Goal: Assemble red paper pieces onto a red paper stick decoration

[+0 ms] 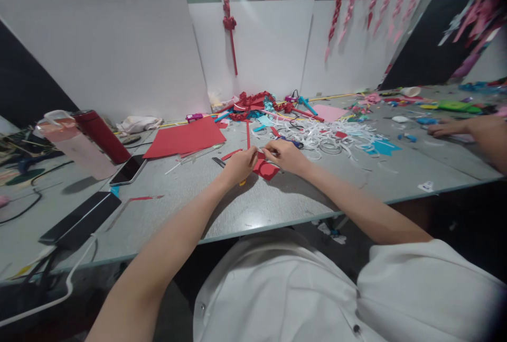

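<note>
At the table's middle, my left hand and my right hand are close together, fingertips nearly touching. Both are closed in a pinch at a small red sheet piece, which lies below and between them. A tiny whitish bit shows between the fingertips; whether it is a strip of tape backing I cannot tell. The fingers hide what exactly each hand grips. A narrow red strip stretches away just beyond them. A dark-bladed cutter lies by my left hand, partly hidden under it.
Larger red sheets lie to the left, near a phone, a red flask and a pink bottle. White strip scraps heap up on the right. Another person's hand rests farther right. Red braided pieces lie behind.
</note>
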Demonstrator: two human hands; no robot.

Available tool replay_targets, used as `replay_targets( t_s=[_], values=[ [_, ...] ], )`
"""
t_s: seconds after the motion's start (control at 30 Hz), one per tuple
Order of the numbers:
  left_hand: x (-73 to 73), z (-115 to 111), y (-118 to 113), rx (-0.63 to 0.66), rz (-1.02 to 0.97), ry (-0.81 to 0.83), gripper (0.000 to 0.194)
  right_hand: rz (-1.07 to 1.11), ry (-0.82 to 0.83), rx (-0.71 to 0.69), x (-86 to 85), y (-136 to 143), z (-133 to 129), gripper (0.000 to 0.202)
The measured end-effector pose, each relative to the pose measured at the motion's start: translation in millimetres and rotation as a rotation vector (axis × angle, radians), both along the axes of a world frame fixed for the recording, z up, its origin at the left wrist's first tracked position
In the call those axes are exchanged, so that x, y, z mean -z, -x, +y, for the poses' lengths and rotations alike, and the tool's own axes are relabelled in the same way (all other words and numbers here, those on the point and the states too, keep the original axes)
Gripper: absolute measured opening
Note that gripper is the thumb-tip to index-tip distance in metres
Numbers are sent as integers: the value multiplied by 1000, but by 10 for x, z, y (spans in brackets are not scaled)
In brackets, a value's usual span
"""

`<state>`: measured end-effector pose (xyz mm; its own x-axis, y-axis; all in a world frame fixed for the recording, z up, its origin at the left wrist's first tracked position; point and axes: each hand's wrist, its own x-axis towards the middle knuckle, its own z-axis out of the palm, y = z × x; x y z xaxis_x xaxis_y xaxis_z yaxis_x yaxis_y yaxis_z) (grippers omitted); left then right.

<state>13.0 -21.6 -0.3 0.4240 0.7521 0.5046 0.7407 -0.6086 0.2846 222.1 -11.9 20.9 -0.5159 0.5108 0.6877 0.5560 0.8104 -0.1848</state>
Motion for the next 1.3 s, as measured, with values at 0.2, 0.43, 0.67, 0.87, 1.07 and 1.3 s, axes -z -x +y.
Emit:
replay_targets(
  t_s=[0.2, 0.43, 0.67, 0.87, 1.07, 1.3],
  values=[
    [-28, -38, -6, -2, -17, -31, 24, 29, 44, 26, 3, -1, 20, 25],
    [-58, -82, -32, 11, -14, -59, 24, 86, 73, 6, 24, -1, 58, 27],
    [-68, -90, -31, -21, -35, -63, 29, 142, 116, -1, 41, 11, 50, 28],
    [-63, -89, -33, -25, -8, -78, 31, 143, 133, -40, 33, 11, 40, 28],
    [-71, -109, -44, -29, -24, -94, 32, 189, 134, -39, 41, -1, 64, 30],
    [-63, -104, -57, -4, -29, -107, 26, 182, 88, -79, 42, -17, 70, 28]
  ],
)
